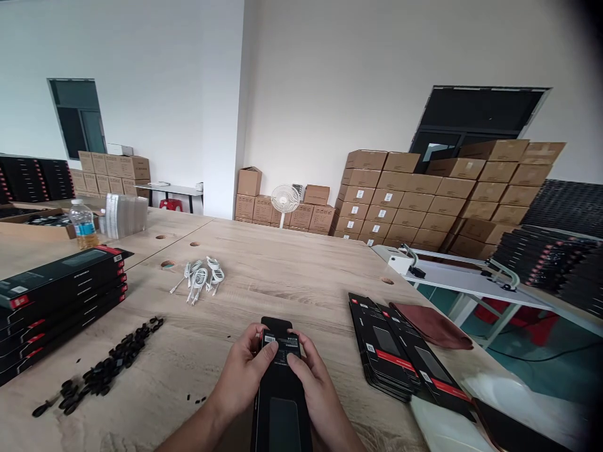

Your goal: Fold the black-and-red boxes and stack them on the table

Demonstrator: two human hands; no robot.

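Observation:
A long black cardboard box (281, 386) points away from me over the table's front, a grey window-like panel on its near part. Its far end flap stands out beyond my fingers. My left hand (247, 367) grips the left edge near that end, thumb on the printed face beside a white label. On the opposite edge my right hand (313, 373) is closed the same way, thumb pressed on the face. To the right lie flat stacks of similar black boxes (384, 345) with red stripes. Filled black boxes (61, 295) are piled at the left.
Small black rings (110, 364) are heaped left of my hands. White coiled cables (200, 279) lie farther back. A bottle (83, 226) stands by clear plastic cases (125, 215). A brown cloth (433, 323) and white plastic bags (447, 424) lie right. Brown cartons (400, 194) line the wall.

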